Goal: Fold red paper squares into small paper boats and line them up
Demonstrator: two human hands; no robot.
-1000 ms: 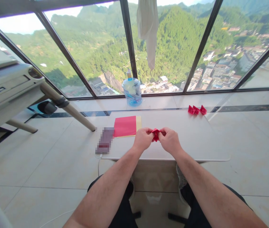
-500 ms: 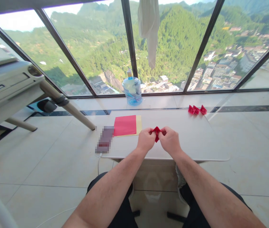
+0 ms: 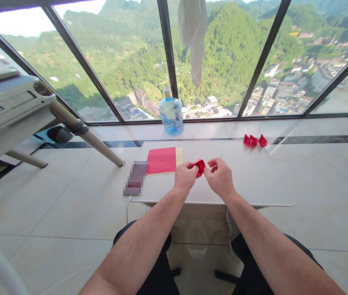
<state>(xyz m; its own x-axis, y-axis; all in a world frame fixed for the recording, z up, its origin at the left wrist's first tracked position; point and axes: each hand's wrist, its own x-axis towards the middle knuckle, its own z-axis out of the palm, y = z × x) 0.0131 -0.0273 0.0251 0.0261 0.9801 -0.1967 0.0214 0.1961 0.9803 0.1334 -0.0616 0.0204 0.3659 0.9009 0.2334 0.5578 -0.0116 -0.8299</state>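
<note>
My left hand (image 3: 186, 176) is closed on a small piece of red folded paper (image 3: 201, 166), pinching its left side above the low white table (image 3: 254, 180). The folded paper is tilted, with an opening between its layers facing me. Just to its right is my right hand (image 3: 220, 175), thumb and fingers apart with nothing between them. Its fingertips are close to the paper's right edge; whether they touch it I cannot tell. Three red folded paper boats (image 3: 254, 141) stand in a row at the table's far right corner.
A stack of red and yellow paper sheets (image 3: 161, 160) lies on the table's left part. Beside it a blurred-out phone (image 3: 135, 180) with a white cable sits at the table's left edge. A large blue water bottle (image 3: 171, 116) stands by the window; a beige metal leg (image 3: 103, 147) slants down at left.
My right hand has let go of the folded paper and moved slightly right, its fingers parting. In my left hand the paper has turned, so its opening now shows.
</note>
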